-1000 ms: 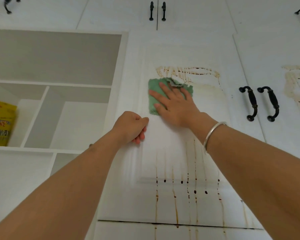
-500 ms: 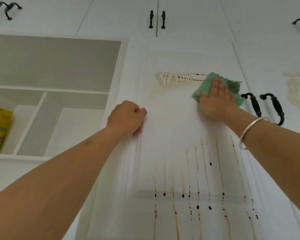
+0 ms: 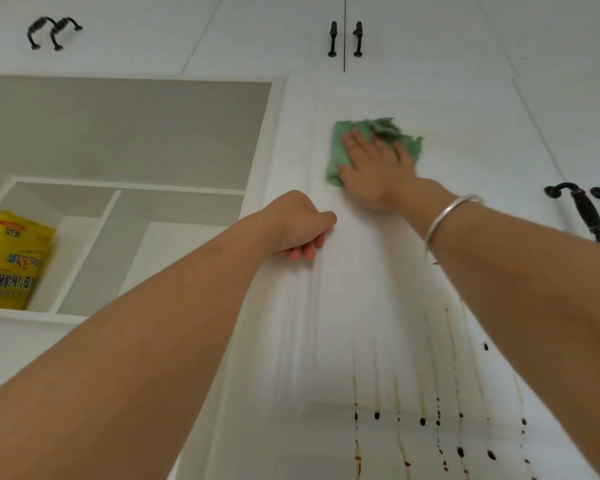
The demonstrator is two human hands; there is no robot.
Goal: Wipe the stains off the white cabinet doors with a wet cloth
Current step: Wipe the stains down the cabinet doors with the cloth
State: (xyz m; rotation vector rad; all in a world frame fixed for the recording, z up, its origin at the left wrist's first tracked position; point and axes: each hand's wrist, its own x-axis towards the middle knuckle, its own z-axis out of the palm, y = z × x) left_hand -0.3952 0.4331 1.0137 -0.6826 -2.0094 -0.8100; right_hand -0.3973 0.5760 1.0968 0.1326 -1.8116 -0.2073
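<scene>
Press right hand (image 3: 374, 171) flat, fingers spread, on cloth (image 3: 336, 157); sweep down over drips (image 3: 376, 415). Brace door (image 3: 343, 306) with fisted left hand (image 3: 297, 225).

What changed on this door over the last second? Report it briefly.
The right hand swept the green cloth right toward the black handles, then back left across the door's top; the brown streak there no longer shows. The left hand stayed fisted against the door, and the lower drips remain.
</scene>
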